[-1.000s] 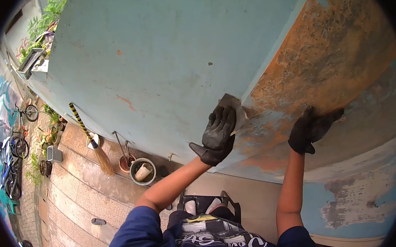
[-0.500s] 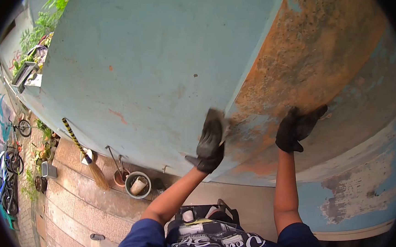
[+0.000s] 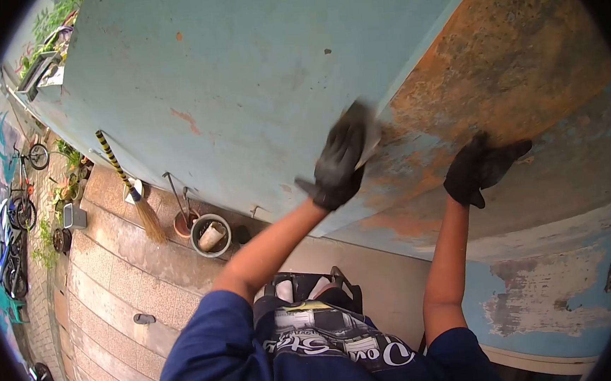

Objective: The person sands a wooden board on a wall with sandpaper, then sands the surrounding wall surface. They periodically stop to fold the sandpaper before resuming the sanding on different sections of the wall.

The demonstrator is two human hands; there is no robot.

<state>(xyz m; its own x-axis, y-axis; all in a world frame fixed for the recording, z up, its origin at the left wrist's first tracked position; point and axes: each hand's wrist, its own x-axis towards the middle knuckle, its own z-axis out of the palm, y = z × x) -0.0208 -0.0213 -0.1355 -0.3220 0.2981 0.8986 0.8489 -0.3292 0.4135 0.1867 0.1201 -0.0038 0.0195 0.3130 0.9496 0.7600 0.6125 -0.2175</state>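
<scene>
My left hand point(image 3: 341, 161), in a black glove, presses a thin sandpaper-like sheet point(image 3: 372, 135) against the wall near its vertical corner. Motion blurs the fingertips, and most of the sheet is hidden under the fingers. Left of the corner the wall is painted pale blue point(image 3: 255, 74); to the right is a worn orange and brown patch point(image 3: 501, 56) with flaking paint. Against that worn surface rests my right hand point(image 3: 485, 169), also gloved in black, its fingers spread and nothing visible in it.
A broom point(image 3: 132, 192) leans on the wall at the left. Near it, a grey bucket point(image 3: 212, 252) with a pale object inside stands beside a brown pot point(image 3: 183, 226). Bicycles point(image 3: 22, 210) and potted plants line the far left. A dark sandal point(image 3: 144, 318) lies on the tiled floor.
My left hand has moved up and slightly right in the view with the sheet. The right hand appears farther up and right, while the view itself has shifted somewhat.
</scene>
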